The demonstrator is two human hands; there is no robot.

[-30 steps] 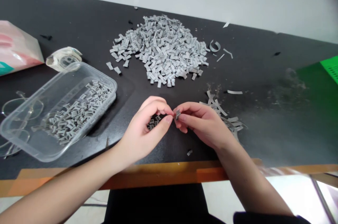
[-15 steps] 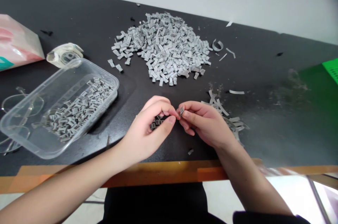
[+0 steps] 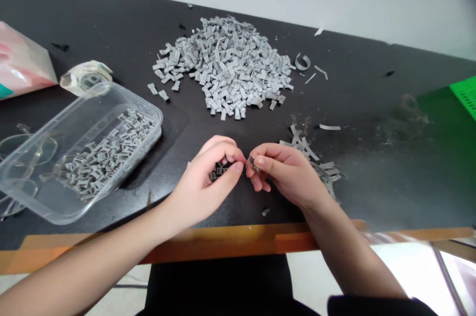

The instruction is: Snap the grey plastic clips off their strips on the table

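My left hand (image 3: pixel 203 184) is curled above the black table near its front edge, cupping several small grey plastic pieces (image 3: pixel 217 170) in the palm, with thumb and forefinger pinched together. My right hand (image 3: pixel 288 174) meets it fingertip to fingertip and pinches one small grey piece (image 3: pixel 252 161). A large heap of the same grey pieces (image 3: pixel 226 65) lies farther back in the middle. A clear plastic tub (image 3: pixel 48 207) at the left holds many more of them.
Grey plastic strips (image 3: pixel 327 169) lie just right of my right hand. One loose piece (image 3: pixel 265 212) sits by the orange table edge (image 3: pixel 230 236). Spectacles (image 3: pixel 17 157), a tape roll (image 3: pixel 86 77) and a pink bag (image 3: pixel 20 65) lie at left; a green crate (image 3: pixel 464 95) at far right.
Both hands stay together at the fingertips, working the small piece; they have shifted only slightly. The view has tilted a little.
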